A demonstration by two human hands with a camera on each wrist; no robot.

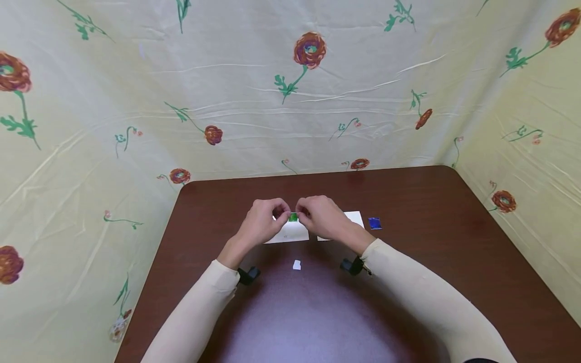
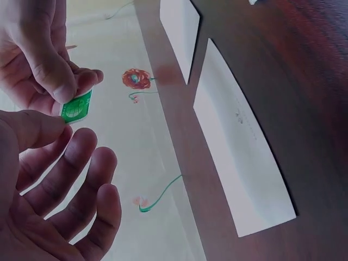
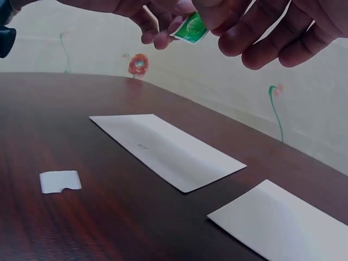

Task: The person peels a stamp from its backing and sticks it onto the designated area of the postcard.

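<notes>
A small green printed square with white edges [image 1: 293,217], resembling a stamp, is held up between both hands. My left hand [image 1: 262,220] pinches one side of it between thumb and index finger, its other fingers loosely curled in the left wrist view. From the opposite side, my right hand [image 1: 323,217] pinches it the same way. Below the hands lies a flat white paper piece [image 2: 239,141], envelope-like, with a tiny dark mark. A second white paper piece [image 3: 293,223] lies to its right, partly covered by the right hand in the head view.
A small white scrap with a notched edge [image 3: 60,181] lies on the brown table [image 1: 218,201], nearer me. To the right of the papers is a small blue packet [image 1: 374,223]. Flower-patterned cloth [image 1: 245,101] stands behind the table and at its sides.
</notes>
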